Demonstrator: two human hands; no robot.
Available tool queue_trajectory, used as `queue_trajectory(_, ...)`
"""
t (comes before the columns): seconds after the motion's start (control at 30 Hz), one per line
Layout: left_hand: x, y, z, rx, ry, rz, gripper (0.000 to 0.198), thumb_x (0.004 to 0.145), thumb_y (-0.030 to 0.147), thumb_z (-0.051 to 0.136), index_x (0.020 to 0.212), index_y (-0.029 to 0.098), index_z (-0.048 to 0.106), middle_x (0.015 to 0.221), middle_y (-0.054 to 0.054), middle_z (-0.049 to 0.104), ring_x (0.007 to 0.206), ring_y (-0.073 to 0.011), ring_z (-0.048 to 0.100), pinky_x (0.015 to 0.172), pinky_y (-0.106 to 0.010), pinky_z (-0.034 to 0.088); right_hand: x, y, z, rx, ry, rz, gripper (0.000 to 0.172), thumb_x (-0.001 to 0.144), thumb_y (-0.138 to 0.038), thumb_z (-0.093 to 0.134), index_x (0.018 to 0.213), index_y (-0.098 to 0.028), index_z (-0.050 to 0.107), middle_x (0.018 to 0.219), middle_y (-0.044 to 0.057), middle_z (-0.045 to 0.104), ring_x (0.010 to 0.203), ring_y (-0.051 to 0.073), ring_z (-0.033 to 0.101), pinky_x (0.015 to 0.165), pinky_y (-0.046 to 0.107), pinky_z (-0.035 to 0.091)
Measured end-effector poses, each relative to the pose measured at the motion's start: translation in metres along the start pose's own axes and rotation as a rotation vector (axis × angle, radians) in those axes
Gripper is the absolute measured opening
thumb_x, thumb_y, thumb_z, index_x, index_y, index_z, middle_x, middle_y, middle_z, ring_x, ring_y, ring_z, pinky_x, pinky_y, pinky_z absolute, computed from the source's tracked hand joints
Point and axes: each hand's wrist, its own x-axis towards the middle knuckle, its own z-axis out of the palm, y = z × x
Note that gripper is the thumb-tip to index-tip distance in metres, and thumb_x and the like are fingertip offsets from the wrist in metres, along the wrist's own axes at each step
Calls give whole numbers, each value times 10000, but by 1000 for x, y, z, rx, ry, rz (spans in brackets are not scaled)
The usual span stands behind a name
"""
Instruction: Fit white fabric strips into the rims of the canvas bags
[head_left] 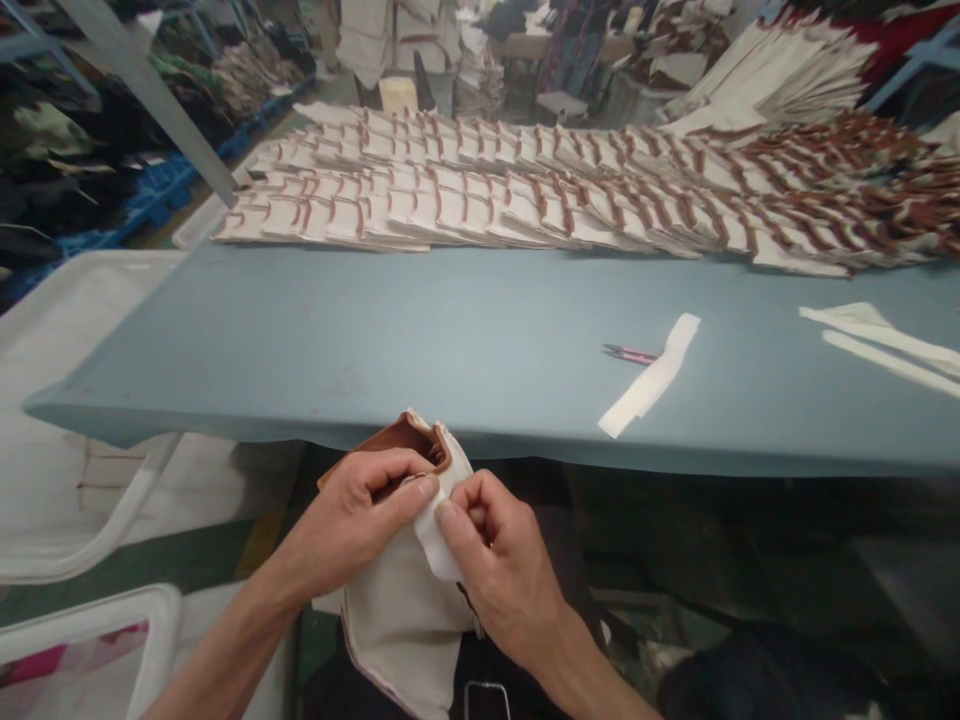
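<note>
Below the table's near edge, both my hands hold a cream fabric piece (401, 610) with a brown leather trim (409, 440). My left hand (356, 510) curls over the brown trim, thumb pressed to the cloth. My right hand (487, 550) pinches the cream edge beside it, fingers closed. The lower part of the piece hangs down towards my lap.
A long blue-grey table (375, 340) carries rows of stacked cream-and-brown pieces (525, 200) along its far side. A white fabric strip (652, 375) lies next to pink-handled snips (628, 353). More white strips (877, 335) lie at right. White bins (82, 400) stand at left.
</note>
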Motion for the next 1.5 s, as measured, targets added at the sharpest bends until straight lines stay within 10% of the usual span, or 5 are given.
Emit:
queue_trajectory(0.73, 16, 7, -3, -27, -166, 122, 337, 996, 364, 525, 790, 143, 674, 727, 17, 544, 635, -107, 422, 554, -211, 328, -48, 8, -19, -431, -134, -106, 220, 892, -272, 589, 695, -222, 507, 502, -75, 480, 413, 86, 393, 447, 229, 221)
queue_trajectory(0.93, 22, 42, -16, 0, -286, 247, 309, 1011, 313, 537, 804, 149, 697, 750, 17, 594, 627, -94, 467, 551, -192, 357, -19, -47, -73, -582, 210, -468, 107, 967, -327, 634, 987, -223, 642, 867, 19, 746, 770, 169, 712, 723, 250, 541)
queue_trajectory(1.13, 23, 64, -26, -84, -368, 279, 259, 1009, 303, 564, 900, 151, 743, 760, 27, 586, 662, -97, 478, 583, -182, 383, 31, -74, -73, -424, -147, -802, 342, 995, -457, 633, 1209, -192, 599, 1132, 96, 748, 1050, 218, 702, 929, 348, 544)
queue_trajectory(1.5, 8, 49, -20, 177, -324, 289, 251, 1030, 277, 529, 820, 180, 627, 762, 43, 611, 675, -105, 532, 607, -208, 387, 37, -67, -77, -602, -356, -497, 240, 864, -362, 799, 855, -179, 646, 696, -57, 579, 614, 97, 481, 598, 231, 311)
